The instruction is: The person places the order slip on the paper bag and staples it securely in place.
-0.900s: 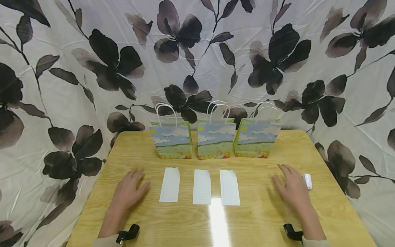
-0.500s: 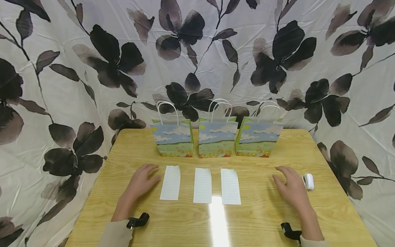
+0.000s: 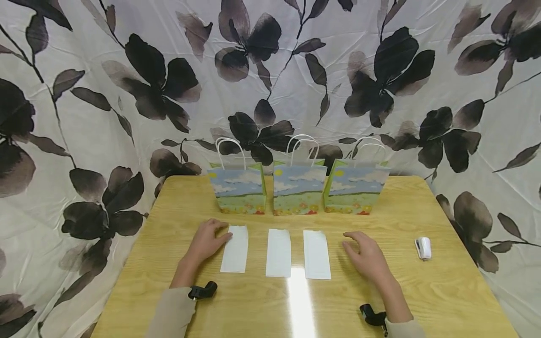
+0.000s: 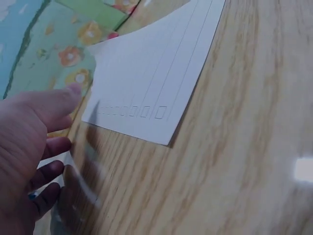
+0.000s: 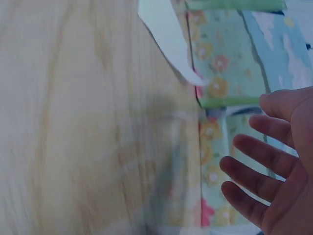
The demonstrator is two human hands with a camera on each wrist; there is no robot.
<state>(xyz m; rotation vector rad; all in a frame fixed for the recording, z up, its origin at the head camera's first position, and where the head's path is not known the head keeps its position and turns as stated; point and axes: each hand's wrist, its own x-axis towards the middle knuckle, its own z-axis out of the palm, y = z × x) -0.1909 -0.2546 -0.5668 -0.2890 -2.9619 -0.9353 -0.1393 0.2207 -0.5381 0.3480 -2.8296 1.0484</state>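
Three white slips of paper with printed lines lie in a row: a left slip (image 3: 235,253), a middle slip (image 3: 278,253) and a right slip (image 3: 317,256). My left hand (image 3: 206,241) is at the upper left edge of the left slip, fingers loosely bent. In the left wrist view, the thumb (image 4: 61,103) is close to the slip's curled end (image 4: 146,73); whether it touches cannot be told. Right of the right slip, my right hand (image 3: 369,258) hovers with relaxed, spread fingers (image 5: 254,152) and holds nothing.
Three paper gift bags with white handles stand along the table's back: left (image 3: 238,192), middle (image 3: 297,192), right (image 3: 355,192). A small white stapler-like object (image 3: 423,248) lies at the right of the wooden table (image 3: 236,310). Behind hangs a floral cloth (image 3: 270,47).
My left hand has moved right and slightly up to the left slip. My right hand has moved left, away from the small white object, toward the right slip.
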